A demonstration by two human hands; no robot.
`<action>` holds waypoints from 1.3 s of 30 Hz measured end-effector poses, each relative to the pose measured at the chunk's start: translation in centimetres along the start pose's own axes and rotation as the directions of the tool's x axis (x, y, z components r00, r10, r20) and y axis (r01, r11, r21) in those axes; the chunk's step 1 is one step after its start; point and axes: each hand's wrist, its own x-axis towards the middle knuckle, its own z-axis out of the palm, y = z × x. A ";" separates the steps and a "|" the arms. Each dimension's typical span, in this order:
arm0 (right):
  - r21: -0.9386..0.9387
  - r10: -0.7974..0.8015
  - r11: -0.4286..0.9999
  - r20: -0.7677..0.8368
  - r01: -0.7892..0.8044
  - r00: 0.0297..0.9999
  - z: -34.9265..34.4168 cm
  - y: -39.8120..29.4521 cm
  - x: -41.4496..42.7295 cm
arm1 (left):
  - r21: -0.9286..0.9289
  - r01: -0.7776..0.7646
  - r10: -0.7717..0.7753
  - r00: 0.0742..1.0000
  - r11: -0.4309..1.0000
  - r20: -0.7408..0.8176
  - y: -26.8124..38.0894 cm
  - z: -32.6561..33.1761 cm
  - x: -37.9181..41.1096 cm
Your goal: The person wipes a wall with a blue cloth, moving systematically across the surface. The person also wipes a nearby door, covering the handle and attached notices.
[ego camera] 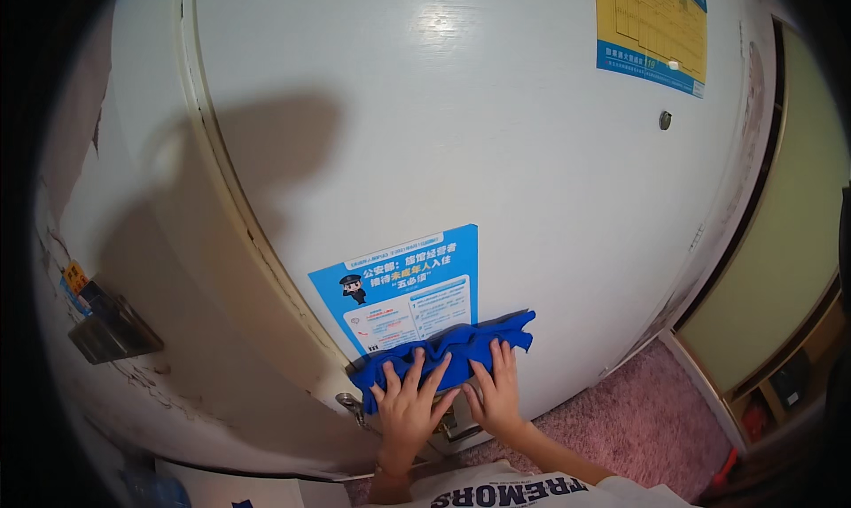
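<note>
A bunched blue cloth (455, 370) lies sideways across the lower part of a blue-and-white poster (399, 302) on a white door (479, 155). My left hand (407, 408) holds the cloth's left half against the door, fingers spread. Beside it, my right hand (497, 391) presses the right half, its thumb close to the left one. The poster's lower edge is hidden behind the cloth. Just below my hands, part of a brass-coloured door lock (449, 425) shows. A metal latch or chain fitting (352, 405) hangs at the door's left edge.
A yellow-and-blue notice (651, 32) and a peephole (665, 120) are higher on the door. On the stained left wall sits a switch-like box (116, 332) holding cards. Pink carpet (638, 408) covers the floor. To the right stands a cabinet with a pale green panel (778, 235).
</note>
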 end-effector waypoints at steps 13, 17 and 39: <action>-0.157 -0.112 0.981 0.001 0.111 0.994 -2.7 0.6 4.8 | 0.061 0.003 0.002 0.997 0.998 -0.082 2.0 -1.4 2.9; -0.109 -0.030 0.993 0.070 0.037 0.997 -1.0 1.5 1.0 | 0.018 -0.024 0.023 0.999 1.000 0.045 3.0 -0.6 2.7; -0.026 0.107 0.993 -0.165 -0.112 0.981 -2.4 4.9 -0.9 | -0.140 -0.364 0.367 0.930 0.921 -0.009 6.6 5.5 3.4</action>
